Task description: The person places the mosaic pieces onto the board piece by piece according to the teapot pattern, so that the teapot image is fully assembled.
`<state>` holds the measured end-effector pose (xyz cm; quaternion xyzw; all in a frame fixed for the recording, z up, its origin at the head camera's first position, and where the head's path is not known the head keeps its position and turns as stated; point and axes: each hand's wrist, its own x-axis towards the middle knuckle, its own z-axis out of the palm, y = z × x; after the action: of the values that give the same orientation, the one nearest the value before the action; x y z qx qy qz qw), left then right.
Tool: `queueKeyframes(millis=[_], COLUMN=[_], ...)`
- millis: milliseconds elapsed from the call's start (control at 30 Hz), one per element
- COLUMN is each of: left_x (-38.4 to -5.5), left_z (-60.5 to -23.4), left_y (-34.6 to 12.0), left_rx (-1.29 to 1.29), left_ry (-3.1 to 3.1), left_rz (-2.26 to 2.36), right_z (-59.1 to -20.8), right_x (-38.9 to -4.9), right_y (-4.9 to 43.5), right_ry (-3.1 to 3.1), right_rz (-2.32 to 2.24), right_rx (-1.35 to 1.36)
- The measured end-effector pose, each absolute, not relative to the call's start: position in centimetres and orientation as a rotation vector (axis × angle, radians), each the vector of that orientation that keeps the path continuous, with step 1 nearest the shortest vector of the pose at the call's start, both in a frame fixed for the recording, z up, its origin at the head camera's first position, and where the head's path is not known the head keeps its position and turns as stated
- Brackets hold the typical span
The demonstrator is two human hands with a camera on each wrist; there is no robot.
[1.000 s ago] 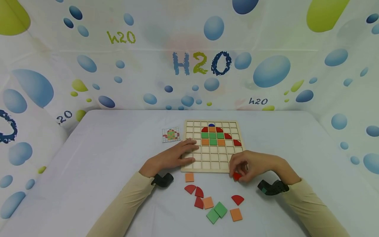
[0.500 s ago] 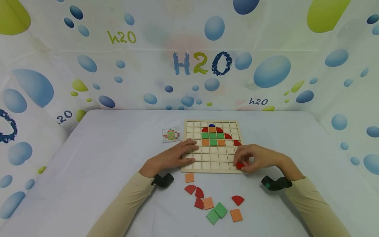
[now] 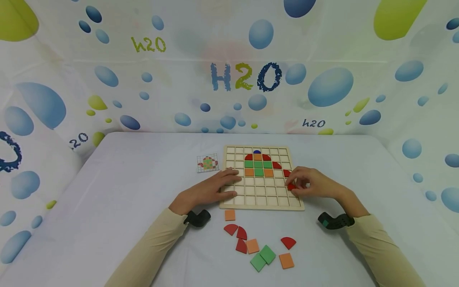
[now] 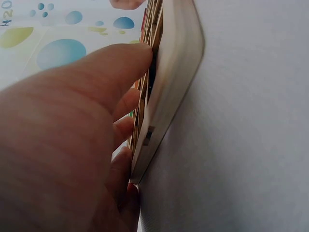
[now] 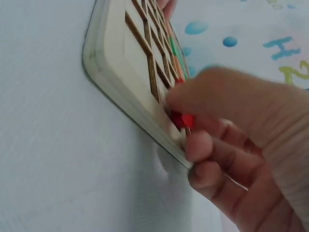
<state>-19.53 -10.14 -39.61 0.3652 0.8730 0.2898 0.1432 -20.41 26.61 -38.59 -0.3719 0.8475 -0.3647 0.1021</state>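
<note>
A wooden grid board (image 3: pixel 258 206) lies on the white cloth in the head view. Its cells hold a blue half-round tile (image 3: pixel 257 152), red quarter-round tiles (image 3: pixel 276 165), and orange and green square tiles (image 3: pixel 258 172). My left hand (image 3: pixel 211 188) rests across the board's left edge, fingers extended; the left wrist view has the thumb (image 4: pixel 128 58) along the frame. At the right edge, my right hand (image 3: pixel 312 183) pinches a red quarter-round tile (image 3: pixel 291 186) over the cells below the lowest placed red one. Thumb and fingers partly cover that tile (image 5: pixel 184 119) in the right wrist view.
A small pattern card (image 3: pixel 207 163) with a coloured figure lies left of the board. In front are loose tiles: red quarter-rounds (image 3: pixel 288 242), orange squares (image 3: pixel 286 260) and two overlapping green squares (image 3: pixel 267 254). A bubble-printed cloth (image 3: pixel 179 79) hangs behind the table.
My right hand has carried the red quarter-round tile from the board's front edge up along its right side. My left hand has stayed in place.
</note>
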Motion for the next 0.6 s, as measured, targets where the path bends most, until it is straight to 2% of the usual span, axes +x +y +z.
queueKeyframes(millis=[433,600], left_x=[-19.71,-19.66], left_z=[-39.79,-39.72], left_y=[-10.22,-10.22], left_rx=[1.07,1.074], left_ry=[2.515,2.512], left_rz=[0.838,0.845], right_z=[-39.08,-38.93], right_x=[-20.76,-20.71], right_y=[26.45,26.55], right_ry=[2.692,2.663], right_rz=[-1.004,-1.058], right_rx=[-0.962,-1.025])
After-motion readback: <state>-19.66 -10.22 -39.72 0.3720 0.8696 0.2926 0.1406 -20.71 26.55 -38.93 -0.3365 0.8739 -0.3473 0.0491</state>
